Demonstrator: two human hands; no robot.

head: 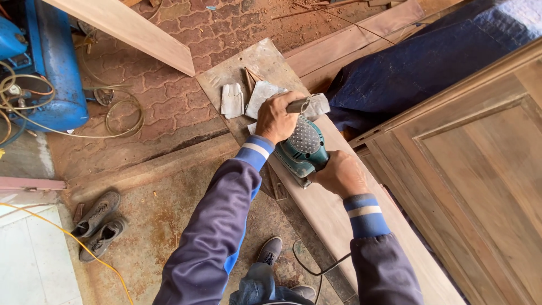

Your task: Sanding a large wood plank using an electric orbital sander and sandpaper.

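A teal electric sander (305, 148) lies turned over on a long wooden plank (333, 226), its perforated pad facing up. My left hand (276, 120) is closed at the sander's far end, pinching the edge of a grey sandpaper sheet (317, 105) against it. My right hand (340, 174) grips the sander's body from the near side. The sander's black cord (316, 272) hangs down toward the floor.
Two more sandpaper pieces (232, 100) lie on the plank's far end. A panelled wooden door (480, 169) and a blue tarp (418, 68) are to the right. A blue compressor (48, 73) with coiled hose, a pair of shoes (97, 223) and a yellow cable (68, 237) are to the left.
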